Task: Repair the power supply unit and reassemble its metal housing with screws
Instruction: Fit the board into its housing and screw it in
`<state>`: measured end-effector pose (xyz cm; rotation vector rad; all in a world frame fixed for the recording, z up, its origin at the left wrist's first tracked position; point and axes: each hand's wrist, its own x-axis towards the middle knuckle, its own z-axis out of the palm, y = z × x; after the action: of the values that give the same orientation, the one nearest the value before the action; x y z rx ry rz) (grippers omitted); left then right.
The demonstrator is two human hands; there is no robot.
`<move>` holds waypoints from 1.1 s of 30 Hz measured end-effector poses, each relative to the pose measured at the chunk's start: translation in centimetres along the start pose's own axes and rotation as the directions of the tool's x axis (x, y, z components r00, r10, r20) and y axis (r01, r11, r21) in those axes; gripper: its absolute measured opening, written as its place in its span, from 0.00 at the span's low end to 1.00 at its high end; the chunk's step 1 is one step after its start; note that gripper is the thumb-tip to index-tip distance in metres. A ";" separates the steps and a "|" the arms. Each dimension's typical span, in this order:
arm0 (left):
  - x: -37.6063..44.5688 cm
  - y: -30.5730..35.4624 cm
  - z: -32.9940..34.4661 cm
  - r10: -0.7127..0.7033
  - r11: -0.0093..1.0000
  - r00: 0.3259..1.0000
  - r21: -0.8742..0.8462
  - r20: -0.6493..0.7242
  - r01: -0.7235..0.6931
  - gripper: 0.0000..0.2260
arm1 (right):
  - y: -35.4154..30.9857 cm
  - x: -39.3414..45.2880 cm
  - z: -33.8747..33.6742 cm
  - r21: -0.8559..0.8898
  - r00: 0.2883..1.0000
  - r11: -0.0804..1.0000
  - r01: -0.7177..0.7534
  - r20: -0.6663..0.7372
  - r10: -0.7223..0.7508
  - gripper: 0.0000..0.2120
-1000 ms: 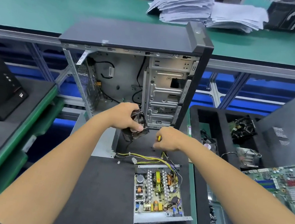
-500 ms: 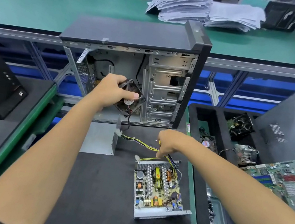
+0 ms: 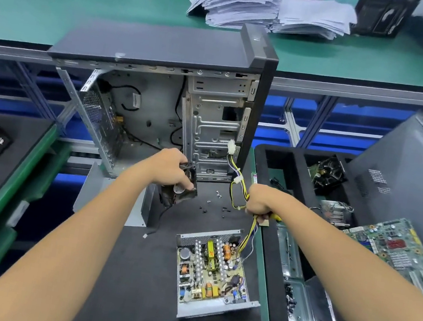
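Gripping a small black fan (image 3: pixel 182 187), the left hand (image 3: pixel 168 167) has its fingers curled over the fan's top edge and holds it just off the near lower corner of the open computer case (image 3: pixel 158 101). A thin black lead hangs from the fan down to the dark mat (image 3: pixel 135 273). The right hand (image 3: pixel 261 201) is closed round a bundle of yellow and black wires (image 3: pixel 236 189), with a yellow-handled tool (image 3: pixel 275 216) poking out of the same fist. The wires loop up from the fist toward the case's front drive bay, ending in white connectors (image 3: pixel 231 146), and run down from the fist to the power supply board (image 3: pixel 210 269).

That board lies in its open metal tray on the mat, well in front of the case and toward its front end, with its cover off. A bent grey metal housing piece (image 3: pixel 114 200) rests on the mat below the case's rear corner, behind the left forearm. Several small dark screws (image 3: pixel 216 201) are scattered on the mat between the case and the board.

Right of the case sits a black foam tray (image 3: pixel 280 160) holding another fan (image 3: pixel 325 174), a heatsink (image 3: pixel 336 212), a motherboard (image 3: pixel 392 244) and a clear plastic box (image 3: pixel 302 296). Beyond the case, stacks of paper (image 3: pixel 269 7) lie on the green bench (image 3: pixel 62 6).
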<state>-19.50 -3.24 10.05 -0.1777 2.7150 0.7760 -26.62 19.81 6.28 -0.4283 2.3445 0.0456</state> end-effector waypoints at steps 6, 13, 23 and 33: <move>0.4 -0.2 2.9 -0.050 0.992 0.984 0.119 0.172 0.030 0.18 | -0.6 0.7 0.4 -0.031 0.990 0.994 0.107 -0.084 -0.109 0.08; 0.4 -1.1 5.0 -0.091 0.988 0.960 0.147 0.266 0.053 0.18 | -1.7 2.2 1.0 0.053 0.972 0.975 0.217 -0.107 -0.210 0.18; -0.1 -1.0 5.0 -0.064 0.993 0.945 0.115 0.322 0.028 0.14 | -4.6 2.6 1.9 0.088 0.947 0.945 0.315 -0.090 -0.307 0.04; -1.0 0.2 3.3 -0.023 1.000 0.971 0.025 0.238 0.018 0.18 | -3.9 -1.1 -1.3 0.051 0.854 0.873 0.485 -0.241 -0.460 0.11</move>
<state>-17.78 -1.29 7.84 -0.1000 2.4902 0.7111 -25.55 16.29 8.35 -0.9892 2.3731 -0.3853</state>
